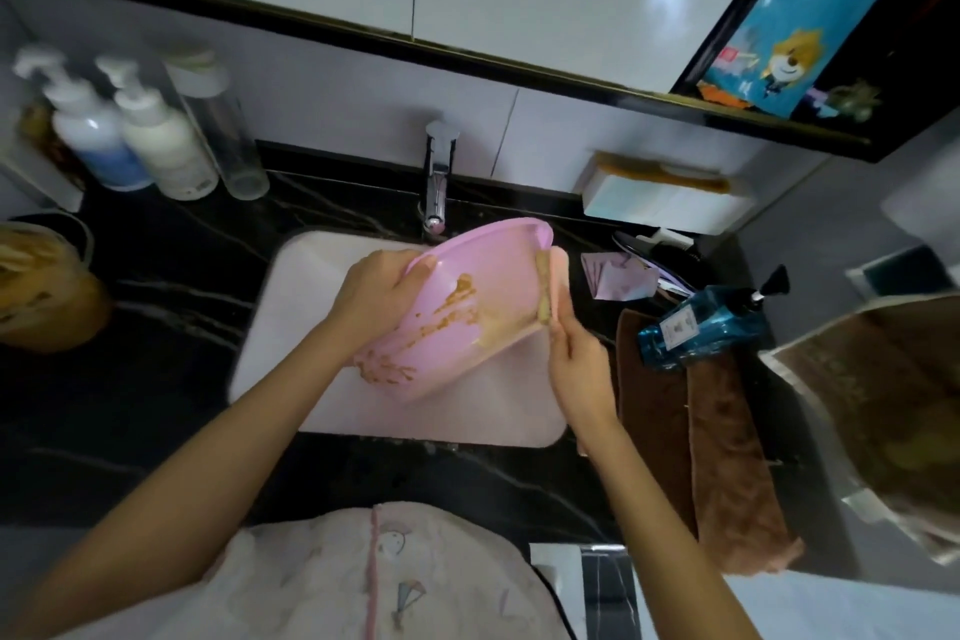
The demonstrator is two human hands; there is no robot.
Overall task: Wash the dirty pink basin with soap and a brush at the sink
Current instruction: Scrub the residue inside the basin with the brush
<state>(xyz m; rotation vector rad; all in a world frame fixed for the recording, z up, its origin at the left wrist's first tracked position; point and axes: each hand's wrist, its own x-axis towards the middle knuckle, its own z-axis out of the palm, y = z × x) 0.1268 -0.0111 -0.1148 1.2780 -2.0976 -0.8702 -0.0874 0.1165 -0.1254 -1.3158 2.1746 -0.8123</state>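
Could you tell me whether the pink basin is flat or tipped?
Tipped: the basin slants over the sink, one rim raised near the tap.

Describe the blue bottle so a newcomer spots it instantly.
Start at the pale sink; go right to the brown towel. The blue bottle lies tipped on it: clear blue, black pump, unlike the white pump bottles upright far left.

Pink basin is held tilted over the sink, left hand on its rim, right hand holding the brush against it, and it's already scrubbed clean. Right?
Not clean: the head view shows brown smears across the pink basin. The rest holds: tilted over the sink, left hand on its rim, right hand holding the brush against it.
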